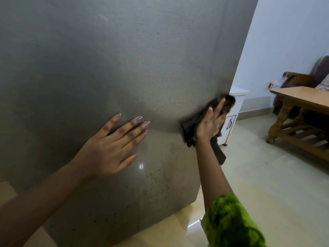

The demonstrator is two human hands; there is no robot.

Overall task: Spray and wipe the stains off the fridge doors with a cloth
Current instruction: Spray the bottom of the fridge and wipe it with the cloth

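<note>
At the right edge of the grey fridge door [106,59], your right hand [209,125] presses one dark cloth [191,125] against the metal, fingers straight and close together, with a tail of cloth hanging below the wrist. Your left hand [110,145] lies spread flat on the door, further left. Brown specks [151,177] dot the lower door. Beyond the edge, far right, stand one white cabinet [238,97] and one wooden table [302,97].

Tiled floor [267,193] carries fridge [124,59], white cabinet [233,111], wooden table [299,97]
</note>
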